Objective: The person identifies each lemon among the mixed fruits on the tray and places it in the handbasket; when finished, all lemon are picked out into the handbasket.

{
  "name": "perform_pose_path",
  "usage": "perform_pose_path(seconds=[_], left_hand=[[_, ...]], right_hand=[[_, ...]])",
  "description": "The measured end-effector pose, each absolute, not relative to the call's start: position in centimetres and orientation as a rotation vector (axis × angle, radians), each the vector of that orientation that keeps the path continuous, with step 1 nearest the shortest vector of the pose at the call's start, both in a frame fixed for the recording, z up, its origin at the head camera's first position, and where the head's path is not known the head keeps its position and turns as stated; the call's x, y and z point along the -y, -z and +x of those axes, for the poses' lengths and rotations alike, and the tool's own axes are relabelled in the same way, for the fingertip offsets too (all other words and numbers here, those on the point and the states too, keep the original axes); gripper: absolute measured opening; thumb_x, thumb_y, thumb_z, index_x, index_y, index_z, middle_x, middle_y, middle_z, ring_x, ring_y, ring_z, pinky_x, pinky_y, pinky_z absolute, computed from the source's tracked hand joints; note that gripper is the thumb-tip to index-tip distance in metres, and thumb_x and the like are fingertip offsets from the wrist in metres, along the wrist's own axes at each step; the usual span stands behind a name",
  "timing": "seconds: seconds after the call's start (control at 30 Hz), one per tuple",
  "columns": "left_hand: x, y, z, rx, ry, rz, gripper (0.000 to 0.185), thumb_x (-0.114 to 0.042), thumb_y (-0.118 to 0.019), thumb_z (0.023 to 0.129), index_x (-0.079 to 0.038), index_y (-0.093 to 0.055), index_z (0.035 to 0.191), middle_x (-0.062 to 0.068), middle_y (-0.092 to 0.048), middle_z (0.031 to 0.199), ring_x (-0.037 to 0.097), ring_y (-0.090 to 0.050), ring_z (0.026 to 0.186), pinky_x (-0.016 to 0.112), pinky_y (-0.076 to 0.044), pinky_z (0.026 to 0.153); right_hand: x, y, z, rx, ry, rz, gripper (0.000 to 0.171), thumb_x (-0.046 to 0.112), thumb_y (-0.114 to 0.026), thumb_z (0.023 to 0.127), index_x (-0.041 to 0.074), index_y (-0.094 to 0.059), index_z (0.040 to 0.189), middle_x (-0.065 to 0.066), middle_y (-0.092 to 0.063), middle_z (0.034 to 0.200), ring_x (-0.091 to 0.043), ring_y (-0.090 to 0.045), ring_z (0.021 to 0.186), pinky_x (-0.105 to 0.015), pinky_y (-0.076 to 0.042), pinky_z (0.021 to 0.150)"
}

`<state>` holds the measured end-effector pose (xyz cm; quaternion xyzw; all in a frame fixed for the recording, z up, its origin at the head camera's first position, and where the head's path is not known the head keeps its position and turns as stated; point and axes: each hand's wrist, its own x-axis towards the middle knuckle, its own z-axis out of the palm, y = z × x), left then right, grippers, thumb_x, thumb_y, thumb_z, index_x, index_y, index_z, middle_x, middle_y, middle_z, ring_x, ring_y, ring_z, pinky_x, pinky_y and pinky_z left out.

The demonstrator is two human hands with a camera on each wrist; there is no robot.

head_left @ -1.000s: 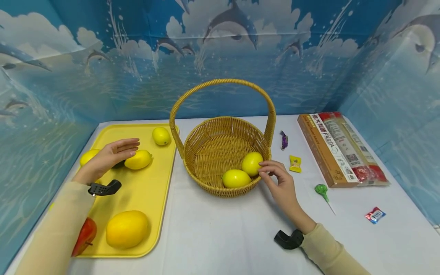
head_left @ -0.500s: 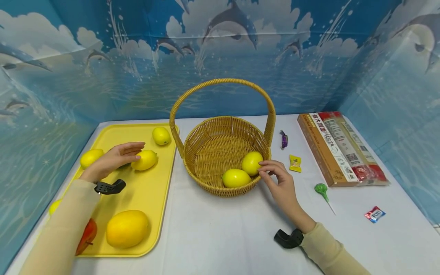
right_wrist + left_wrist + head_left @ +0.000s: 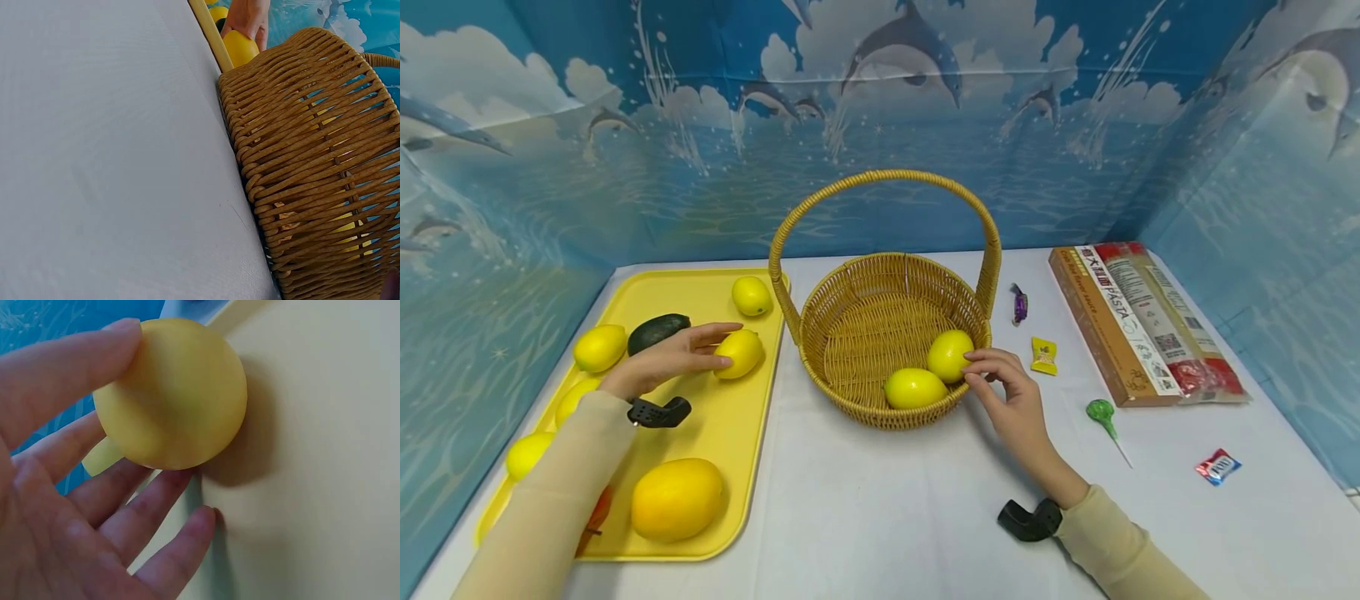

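A white table [image 3: 880, 517] sits before a dolphin-printed blue backdrop. The left hand [image 3: 662, 362], fingers curled round a lemon [image 3: 740, 352], has carried it rightward across the yellow tray [image 3: 730, 450], uncovering an avocado [image 3: 657, 331]. The right hand [image 3: 1011, 400], unmoved, rests loosely bent fingertips on the wicker basket [image 3: 850, 400] rim, holding nothing.

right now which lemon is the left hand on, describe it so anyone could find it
Start at the yellow tray left of the basket. The lemon lies near the tray's right edge. It is the only lemon there with the left hand around it; the other lemons lie untouched.
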<state>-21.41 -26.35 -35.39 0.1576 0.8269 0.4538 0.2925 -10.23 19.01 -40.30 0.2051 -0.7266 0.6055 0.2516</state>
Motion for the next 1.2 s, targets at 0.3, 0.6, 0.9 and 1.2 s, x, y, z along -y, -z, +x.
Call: perform_pose_path(seconds=[0.3, 0.6, 0.9, 1.2], left_hand=[[25.3, 35.7, -21.4, -2.194, -1.181, 0.423, 0.078, -0.029, -0.066, 0.089, -0.015, -0.019, 0.151, 0.020, -0.010, 0.152, 0.039, -0.007, 0.137, 0.058, -0.013, 0.105], [24.4, 36.4, -21.2, -2.232, -1.169, 0.389, 0.081, -0.033, -0.071, 0.084, -0.022, -0.024, 0.150, 0.019, -0.019, 0.149, 0.036, -0.020, 0.134, 0.057, -0.017, 0.105], [24.4, 35.8, -20.3, -2.273, -1.160, 0.433, 0.075, -0.033, -0.071, 0.084, -0.021, -0.031, 0.147, 0.017, -0.024, 0.147, 0.039, -0.019, 0.134, 0.057, -0.021, 0.103], [24.5, 31.7, -18.6, -2.270, -1.195, 0.575, 0.066, -0.027, -0.068, 0.088, -0.023, -0.035, 0.145, 0.005, -0.025, 0.149, 0.036, -0.014, 0.136, 0.062, -0.018, 0.102]], right_hand=[[-19.0, 40.1, -10.2, 1.983, -1.640, 0.556, 0.011, -0.016, -0.059, 0.084, -0.009, -0.065, 0.090, -0.023, -0.058, 0.108, -0.020, -0.049, 0.105, -0.021, -0.041, 0.077], [-18.9, 40.1, -10.2, 1.983, -1.647, 0.557, 0.011, -0.017, -0.059, 0.084, -0.009, -0.065, 0.090, -0.023, -0.057, 0.108, -0.020, -0.048, 0.105, -0.022, -0.041, 0.077], [-18.9, 40.0, -10.1, 1.988, -1.649, 0.553, 0.011, -0.015, -0.058, 0.085, -0.008, -0.065, 0.090, -0.022, -0.058, 0.108, -0.020, -0.048, 0.105, -0.021, -0.041, 0.077], [-18.9, 40.0, -10.1, 1.986, -1.644, 0.549, 0.011, -0.016, -0.059, 0.084, -0.008, -0.065, 0.091, -0.021, -0.058, 0.108, -0.020, -0.049, 0.105, -0.022, -0.041, 0.077]])
